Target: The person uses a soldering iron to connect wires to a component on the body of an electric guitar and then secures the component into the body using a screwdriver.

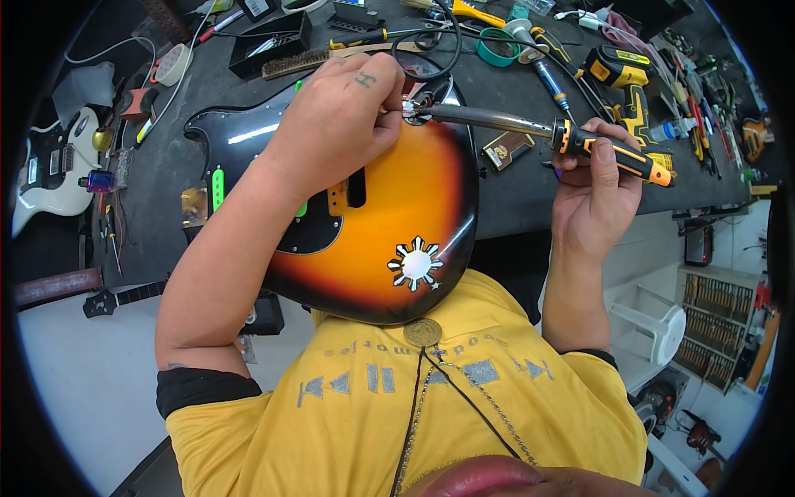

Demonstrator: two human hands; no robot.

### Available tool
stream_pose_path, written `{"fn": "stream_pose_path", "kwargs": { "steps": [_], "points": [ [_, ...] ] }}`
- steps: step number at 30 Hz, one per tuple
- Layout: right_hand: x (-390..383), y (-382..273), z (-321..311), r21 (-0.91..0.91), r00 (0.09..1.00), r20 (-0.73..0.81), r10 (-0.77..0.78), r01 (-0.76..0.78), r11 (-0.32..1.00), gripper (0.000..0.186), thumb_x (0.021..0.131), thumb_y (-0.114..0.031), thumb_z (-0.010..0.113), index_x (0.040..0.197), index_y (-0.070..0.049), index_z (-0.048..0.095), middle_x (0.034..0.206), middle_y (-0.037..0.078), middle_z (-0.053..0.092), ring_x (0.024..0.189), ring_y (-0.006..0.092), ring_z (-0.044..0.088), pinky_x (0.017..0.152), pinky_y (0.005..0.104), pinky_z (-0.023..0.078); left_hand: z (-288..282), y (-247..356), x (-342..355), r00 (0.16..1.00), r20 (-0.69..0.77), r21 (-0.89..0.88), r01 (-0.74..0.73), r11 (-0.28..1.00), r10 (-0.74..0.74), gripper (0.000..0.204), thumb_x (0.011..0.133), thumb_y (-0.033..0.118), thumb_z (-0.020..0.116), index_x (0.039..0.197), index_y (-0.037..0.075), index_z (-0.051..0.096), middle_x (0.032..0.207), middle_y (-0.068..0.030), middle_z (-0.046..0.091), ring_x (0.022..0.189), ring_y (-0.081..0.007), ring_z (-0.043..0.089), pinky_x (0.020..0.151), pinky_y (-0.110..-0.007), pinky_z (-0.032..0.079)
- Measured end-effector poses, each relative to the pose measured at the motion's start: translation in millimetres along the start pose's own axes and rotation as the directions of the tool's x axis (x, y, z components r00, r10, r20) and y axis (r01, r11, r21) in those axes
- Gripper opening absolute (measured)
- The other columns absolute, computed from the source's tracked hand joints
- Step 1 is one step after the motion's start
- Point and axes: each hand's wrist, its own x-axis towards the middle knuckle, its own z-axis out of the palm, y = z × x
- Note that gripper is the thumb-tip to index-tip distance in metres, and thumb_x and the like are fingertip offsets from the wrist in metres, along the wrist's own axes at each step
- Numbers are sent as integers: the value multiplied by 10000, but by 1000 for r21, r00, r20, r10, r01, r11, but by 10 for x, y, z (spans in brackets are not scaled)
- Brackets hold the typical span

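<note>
A sunburst electric guitar body (406, 207) with a black edge and a white sun sticker rests on the bench edge against my torso. My right hand (598, 178) wraps round the orange and black handle of a long dark metal file (497, 120). The file reaches left to a small shiny metal piece (411, 108) over the far part of the body. Next to that piece, the fingers of my left hand (352, 108) are pinched together. What they grip is mostly hidden behind the hand. Below my left forearm show a black pickguard (315, 236) and green pickup covers (218, 190).
On the dark bench (517, 199) lie a small brown box (508, 151), a soldering iron (548, 83) and a yellow cordless drill (625, 79). A wooden brush (294, 64) and a black tray (269, 45) stand at the back. Another white guitar body (62, 166) is at the left.
</note>
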Motion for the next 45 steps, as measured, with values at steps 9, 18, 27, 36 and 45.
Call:
{"fn": "stream_pose_path", "kwargs": {
  "steps": [9,18,27,36,45],
  "points": [
    [-3,-1,4,-3,1000,5,0,0,1000,240,998,-85,679,1192,30,599,1085,136,646,774,179,666,691,324,598,2,-4,0,1000,-4,-9,-3,1000,3,264,768,24,770,911,68,551,875,-68,706,908,-319,669,820,-400,542],
    [-2,-2,-9,-7,1000,4,-6,6,1000,249,997,-84,679,1197,36,596,1099,143,641,768,181,666,696,328,604,-2,-10,-4,1000,1,-16,-7,1000,7,270,769,22,770,916,67,548,875,-67,704,907,-314,670,825,-399,542],
    [0,-12,-25,5,1000,-7,-20,20,1000,235,995,-76,672,1193,27,600,1097,143,641,767,184,670,689,332,602,-5,-9,-6,1000,10,-16,-14,1000,14,278,770,22,769,930,70,546,869,-58,702,903,-310,671,827,-397,543],
    [-5,-45,-37,-4,1000,-5,-24,24,1000,232,996,-78,670,1194,23,603,1111,148,641,767,187,667,686,326,587,3,-17,-5,999,10,-6,-35,999,35,278,775,24,765,933,72,541,860,-52,692,881,-305,666,811,-394,542],
    [-28,-26,-21,-21,1000,-15,-8,8,1000,245,996,-74,672,1203,27,590,1111,152,632,771,181,658,697,331,594,1,-11,-3,999,12,-5,-38,999,38,285,773,18,767,923,73,531,858,-50,686,873,-302,666,806,-389,543]
  ]
}}
